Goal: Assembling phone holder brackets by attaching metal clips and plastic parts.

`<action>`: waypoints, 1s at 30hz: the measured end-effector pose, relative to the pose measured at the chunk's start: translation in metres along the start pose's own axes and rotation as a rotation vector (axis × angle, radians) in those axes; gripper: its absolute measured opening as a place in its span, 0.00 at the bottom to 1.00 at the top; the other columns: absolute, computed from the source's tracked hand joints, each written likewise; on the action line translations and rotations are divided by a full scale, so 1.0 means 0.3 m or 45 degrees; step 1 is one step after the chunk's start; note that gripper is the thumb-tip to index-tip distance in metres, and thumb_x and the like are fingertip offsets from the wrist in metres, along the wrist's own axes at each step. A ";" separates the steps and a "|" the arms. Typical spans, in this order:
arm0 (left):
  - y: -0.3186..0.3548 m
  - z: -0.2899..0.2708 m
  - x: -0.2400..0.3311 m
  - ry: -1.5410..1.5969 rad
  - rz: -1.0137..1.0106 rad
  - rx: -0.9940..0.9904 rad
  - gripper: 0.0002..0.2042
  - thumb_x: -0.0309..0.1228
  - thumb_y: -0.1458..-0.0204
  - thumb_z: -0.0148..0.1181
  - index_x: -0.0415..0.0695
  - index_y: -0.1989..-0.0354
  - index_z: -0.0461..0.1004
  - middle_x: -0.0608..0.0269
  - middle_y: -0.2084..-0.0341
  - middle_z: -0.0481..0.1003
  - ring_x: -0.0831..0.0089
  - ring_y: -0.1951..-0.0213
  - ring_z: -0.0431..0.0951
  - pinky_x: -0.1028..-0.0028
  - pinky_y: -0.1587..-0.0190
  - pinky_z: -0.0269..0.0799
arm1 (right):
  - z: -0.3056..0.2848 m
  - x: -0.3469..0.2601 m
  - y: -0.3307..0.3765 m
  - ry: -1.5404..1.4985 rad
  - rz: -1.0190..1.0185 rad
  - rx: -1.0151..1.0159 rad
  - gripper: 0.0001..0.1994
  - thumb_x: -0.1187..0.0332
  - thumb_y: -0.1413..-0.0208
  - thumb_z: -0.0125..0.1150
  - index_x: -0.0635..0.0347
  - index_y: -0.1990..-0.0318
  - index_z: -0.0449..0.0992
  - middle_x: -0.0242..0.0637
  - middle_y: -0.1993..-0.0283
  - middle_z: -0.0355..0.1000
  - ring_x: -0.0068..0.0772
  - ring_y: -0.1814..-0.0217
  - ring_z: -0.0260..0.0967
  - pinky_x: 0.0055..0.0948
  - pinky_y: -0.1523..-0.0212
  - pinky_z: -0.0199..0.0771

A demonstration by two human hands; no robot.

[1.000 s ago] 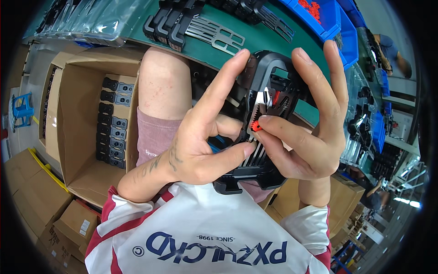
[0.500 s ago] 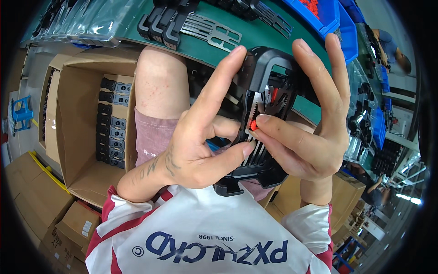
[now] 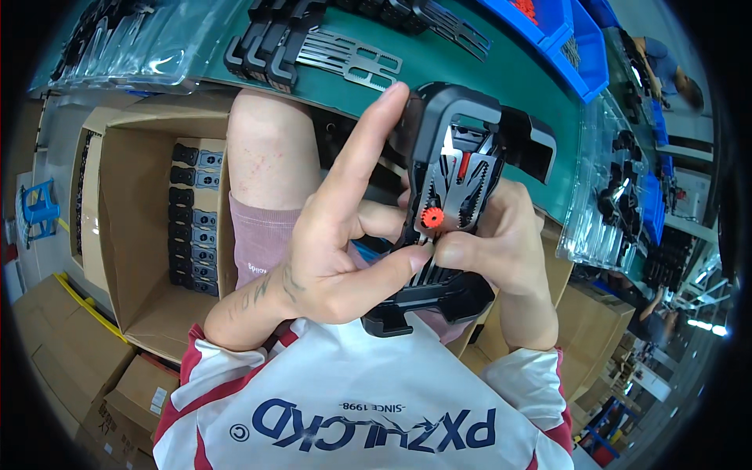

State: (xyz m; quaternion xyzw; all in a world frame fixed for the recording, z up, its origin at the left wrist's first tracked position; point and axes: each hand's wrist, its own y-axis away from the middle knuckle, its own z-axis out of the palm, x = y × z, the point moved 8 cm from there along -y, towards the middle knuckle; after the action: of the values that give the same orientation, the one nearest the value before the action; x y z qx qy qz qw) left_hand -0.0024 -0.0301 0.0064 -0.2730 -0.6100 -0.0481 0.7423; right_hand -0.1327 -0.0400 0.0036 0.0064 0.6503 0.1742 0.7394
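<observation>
The left hand has its forefinger stretched up and its thumb pressed against a black plastic tool held close to the chest. The right hand wraps the tool from behind, thumb beside a small orange wheel. Beyond lie a green table and an open cardboard box.

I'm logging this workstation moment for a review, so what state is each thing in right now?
Black clamp-like assembly: held up in both hands, toothed metal plates exposed.
Small red gear: seated on the assembly, by the fingertips.
Left hand: gripping the assembly, index finger extended.
Right hand: gripping the assembly from the right side.
Cardboard box: open, with black parts stacked inside.
Blue bins: open-topped, on the green table.
</observation>
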 end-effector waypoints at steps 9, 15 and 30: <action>-0.009 0.024 0.010 -0.131 0.055 -0.063 0.46 0.16 0.58 0.51 0.27 0.35 0.24 0.44 0.67 0.77 0.64 0.64 0.78 0.80 0.52 0.66 | 0.029 0.025 -0.006 -0.162 0.117 -0.016 0.11 0.78 0.60 0.70 0.68 0.66 0.77 0.32 0.72 0.76 0.18 0.75 0.68 0.13 0.70 0.70; -0.004 0.030 0.016 -0.224 0.092 -0.092 0.46 0.17 0.58 0.51 0.25 0.36 0.24 0.45 0.70 0.78 0.66 0.66 0.79 0.82 0.53 0.67 | 0.012 0.022 0.004 0.022 -0.017 -0.045 0.11 0.79 0.58 0.68 0.67 0.64 0.78 0.33 0.71 0.76 0.18 0.74 0.68 0.14 0.69 0.70; -0.007 0.005 -0.022 0.142 0.031 0.126 0.45 0.14 0.60 0.54 0.29 0.33 0.33 0.37 0.43 0.61 0.66 0.54 0.75 0.78 0.51 0.66 | 0.011 0.022 0.001 -0.183 0.094 0.008 0.12 0.78 0.58 0.68 0.67 0.63 0.77 0.33 0.68 0.76 0.18 0.71 0.67 0.15 0.67 0.68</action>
State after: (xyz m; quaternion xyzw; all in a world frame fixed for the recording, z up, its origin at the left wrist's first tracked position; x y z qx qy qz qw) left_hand -0.0061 -0.0329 0.0010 -0.2401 -0.5659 -0.0241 0.7884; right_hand -0.1291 -0.0373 -0.0022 0.0453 0.5954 0.1985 0.7772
